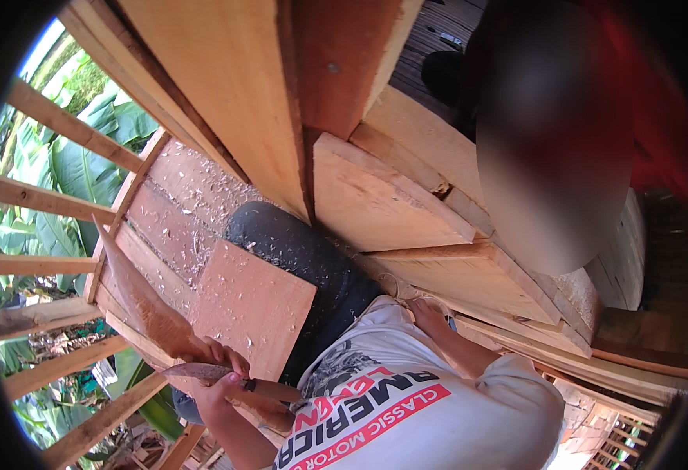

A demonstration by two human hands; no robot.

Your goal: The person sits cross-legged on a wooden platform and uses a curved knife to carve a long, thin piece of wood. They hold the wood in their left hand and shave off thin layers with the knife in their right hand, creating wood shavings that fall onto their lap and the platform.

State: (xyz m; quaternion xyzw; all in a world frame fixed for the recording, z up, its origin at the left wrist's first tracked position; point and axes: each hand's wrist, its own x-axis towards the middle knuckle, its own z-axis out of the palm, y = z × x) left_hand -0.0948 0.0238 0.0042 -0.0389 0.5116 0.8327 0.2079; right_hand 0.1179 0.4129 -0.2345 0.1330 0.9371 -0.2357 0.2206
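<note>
My left hand (220,384) is closed around a long carved piece of wood (152,305), which tapers to a thin point toward the far left. Pressed against it under the same thumb is a knife-like tool (277,390) with a rounded wooden grip, a dark band and a curved brownish front part. Whether that front part is a bare blade or a sheath is unclear. Near my hip, my right hand (426,315) rests beside the stacked boards, its fingers loosely stretched and nothing visible in them. A square wooden board (256,301) lies against my dark-trousered leg, scattered with shavings.
Pale shavings cover the plank floor (167,188). A slatted wooden railing (62,202) runs along the left, with big leaves beyond. Thick boards (391,196) stand and lean ahead and right. Another person in red (665,149) is close at the upper right.
</note>
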